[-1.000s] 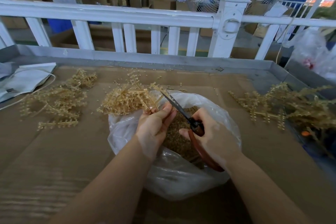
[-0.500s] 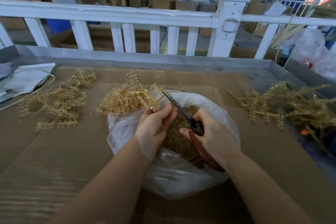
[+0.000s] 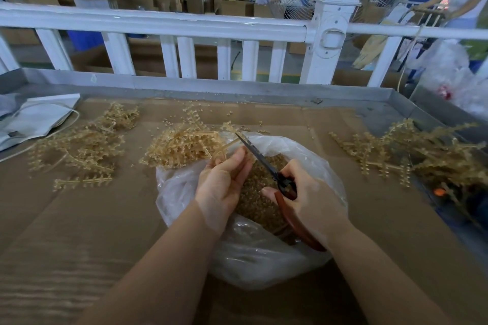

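Fingers (image 3: 303,192) of the right hand (image 3: 314,203) grip red-handled scissors (image 3: 266,163); left hand (image 3: 224,179) pinches a tan plastic sprig (image 3: 220,152) above the clear plastic bag (image 3: 264,258).

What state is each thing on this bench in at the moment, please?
scissors, gripped by right hand, blades look closed.
plastic bag, open, holding cut pieces.
sprig, pinched by left hand.
sprig heaps, loose on cardboard.
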The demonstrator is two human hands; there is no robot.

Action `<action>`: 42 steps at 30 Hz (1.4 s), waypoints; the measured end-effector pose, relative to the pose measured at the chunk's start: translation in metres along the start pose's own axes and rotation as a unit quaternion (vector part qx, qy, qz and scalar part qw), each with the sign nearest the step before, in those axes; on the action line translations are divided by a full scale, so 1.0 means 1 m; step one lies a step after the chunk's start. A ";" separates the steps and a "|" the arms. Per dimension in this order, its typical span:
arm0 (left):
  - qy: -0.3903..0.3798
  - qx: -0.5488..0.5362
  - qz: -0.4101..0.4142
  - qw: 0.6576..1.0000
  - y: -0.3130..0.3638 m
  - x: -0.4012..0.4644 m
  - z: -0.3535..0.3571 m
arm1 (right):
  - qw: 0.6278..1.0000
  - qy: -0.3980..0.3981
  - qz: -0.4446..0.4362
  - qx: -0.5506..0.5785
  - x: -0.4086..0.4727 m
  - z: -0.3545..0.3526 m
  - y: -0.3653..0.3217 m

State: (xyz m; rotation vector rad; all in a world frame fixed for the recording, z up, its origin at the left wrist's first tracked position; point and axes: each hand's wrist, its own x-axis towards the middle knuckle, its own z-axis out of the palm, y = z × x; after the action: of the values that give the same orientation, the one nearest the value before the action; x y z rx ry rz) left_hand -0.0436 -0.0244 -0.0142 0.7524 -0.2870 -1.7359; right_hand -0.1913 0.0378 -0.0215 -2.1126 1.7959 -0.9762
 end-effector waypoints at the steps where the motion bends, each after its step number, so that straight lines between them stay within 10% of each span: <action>1: 0.000 0.003 0.003 1.000 0.000 -0.001 0.000 | 1.000 0.000 0.000 -0.001 0.000 0.000 0.000; 42: -0.014 0.076 0.002 0.997 -0.007 0.002 -0.005 | 1.000 0.000 -0.003 0.004 0.004 0.006 -0.002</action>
State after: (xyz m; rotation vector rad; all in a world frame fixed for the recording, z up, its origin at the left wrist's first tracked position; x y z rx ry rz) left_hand -0.0465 -0.0234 -0.0226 0.8372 -0.4433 -1.7351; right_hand -0.1863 0.0327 -0.0232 -2.1153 1.7819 -0.9829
